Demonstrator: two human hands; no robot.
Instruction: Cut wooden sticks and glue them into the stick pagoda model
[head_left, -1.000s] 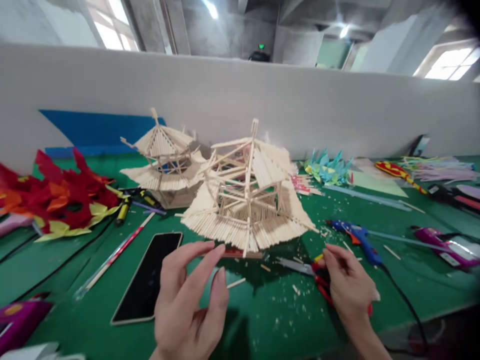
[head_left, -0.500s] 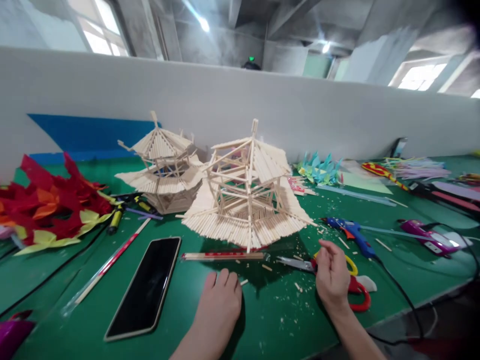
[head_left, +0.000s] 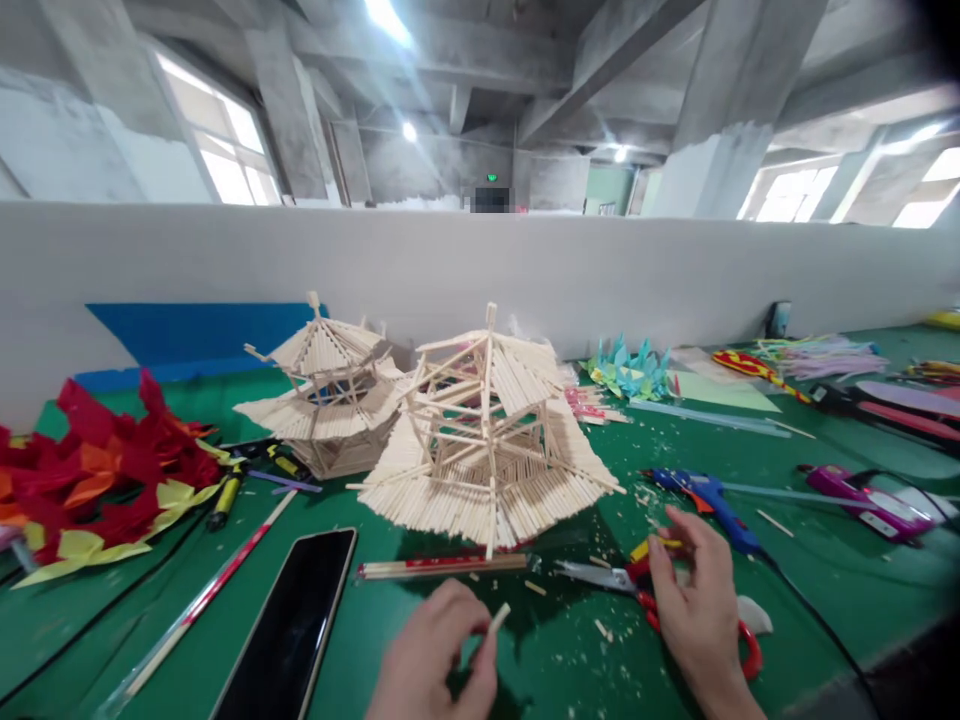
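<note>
By table edge, left hand (head_left: 439, 660) pinches stick (head_left: 497, 620)

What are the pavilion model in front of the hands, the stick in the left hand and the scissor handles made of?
Pavilion model: thin pale wood or bamboo sticks, unpainted and matte, judging by the cut ends.
Stick pinched by the left hand: looks like the same pale wood.
Scissors under the right hand: glossy red and yellow handles, likely plastic; grey blades, probably metal.

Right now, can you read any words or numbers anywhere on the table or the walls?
None can be read.
The red and white wrapper in front of the stick pagoda carries print, too blurred to read.
The green sign under the ceiling is too small to read.
The phone screen is dark.
</note>
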